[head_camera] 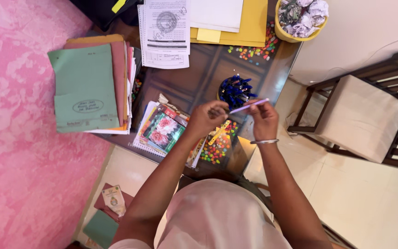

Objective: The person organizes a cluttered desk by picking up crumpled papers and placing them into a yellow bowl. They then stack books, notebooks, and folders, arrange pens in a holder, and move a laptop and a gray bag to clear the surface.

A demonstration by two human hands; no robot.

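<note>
Pen: 1 pale purple pen [249, 105], held level above bench, both hands pinching it.
L hand [207, 118]: fingers closed on pen's near end.
R hand [264, 118]: closed on far end, steadying; 1 bangle on wrist.
Pen holder [235, 91]: just beyond hands, packed w/ blue pens, count unclear.
Yellow ruler [219, 132]: 1, below hands.
Folder stack [93, 85]: well left.
Bench [199, 74]: dark.

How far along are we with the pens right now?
Done: the round holder on the glass table already stands full of blue pens. In hand: the left hand and right hand hold one pale purple pen beside it. Left: that pen is not yet in the holder.
</note>
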